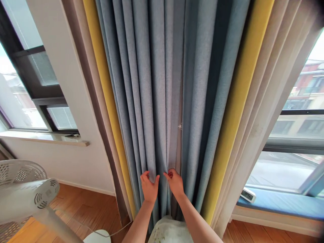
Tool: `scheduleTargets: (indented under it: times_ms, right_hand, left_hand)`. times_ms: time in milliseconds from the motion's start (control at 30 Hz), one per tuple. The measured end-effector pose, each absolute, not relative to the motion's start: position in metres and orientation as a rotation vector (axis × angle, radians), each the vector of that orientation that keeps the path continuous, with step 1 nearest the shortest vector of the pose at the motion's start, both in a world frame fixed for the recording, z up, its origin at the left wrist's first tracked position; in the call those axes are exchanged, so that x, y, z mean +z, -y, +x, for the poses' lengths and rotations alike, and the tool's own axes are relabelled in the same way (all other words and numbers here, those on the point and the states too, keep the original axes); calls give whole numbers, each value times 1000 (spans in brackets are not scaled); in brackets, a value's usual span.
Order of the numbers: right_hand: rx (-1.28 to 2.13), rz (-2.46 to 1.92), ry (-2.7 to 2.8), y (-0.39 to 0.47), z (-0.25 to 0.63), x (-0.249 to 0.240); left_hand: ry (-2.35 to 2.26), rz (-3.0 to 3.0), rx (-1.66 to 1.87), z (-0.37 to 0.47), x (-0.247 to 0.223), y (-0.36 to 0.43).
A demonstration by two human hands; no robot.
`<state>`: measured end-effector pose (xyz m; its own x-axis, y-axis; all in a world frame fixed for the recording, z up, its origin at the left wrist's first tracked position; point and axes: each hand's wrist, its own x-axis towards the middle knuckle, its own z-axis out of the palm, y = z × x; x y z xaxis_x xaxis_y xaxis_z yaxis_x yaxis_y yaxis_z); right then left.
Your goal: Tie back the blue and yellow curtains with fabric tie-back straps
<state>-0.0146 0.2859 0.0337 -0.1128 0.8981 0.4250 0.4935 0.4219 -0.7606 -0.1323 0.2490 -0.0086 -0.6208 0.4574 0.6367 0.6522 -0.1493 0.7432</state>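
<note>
A long blue-grey curtain (141, 84) hangs in deep vertical folds before me. My left hand (150, 187) has its thumb and fingers on either side of one fold, low on the cloth. Beside it, my right hand (175, 182) pinches the edge of a neighbouring fold between thumb and curled fingers. A narrow gap showing a pale sheer strip with a small white motif (180, 126) runs just right of that fold. Yellow bands (108, 104) border the blue cloth on both sides.
A white fan (37, 199) stands at the lower left, with its cable (118, 232) crossing the wooden floor (76, 206). Windows flank the curtains. On the right, a small white digital clock (248, 195) sits on a blue-covered sill (283, 204). Beige sheer curtain (260, 111) hangs outside the yellow band.
</note>
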Motion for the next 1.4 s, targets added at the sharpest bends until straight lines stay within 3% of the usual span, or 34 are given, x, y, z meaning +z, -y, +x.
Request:
scheduleTargets:
  times_ms: [300,633,833,1400]
  right_hand:
    - [477,-1122,1796,-284,-4,24]
    - [821,-1041,1693,-297,7,19]
    - [1007,-827,1753,-298,18,20]
    - [931,-871,1649,-272,-12,9]
  left_hand:
    - [2047,-1427,-2001,-118,-1,-263]
    - [2094,-1557,-2144,-67,2,-251]
    - [2150,-1331,-2136,-57,7,-245]
    - [2105,-1621,-2241,-77,0,-227]
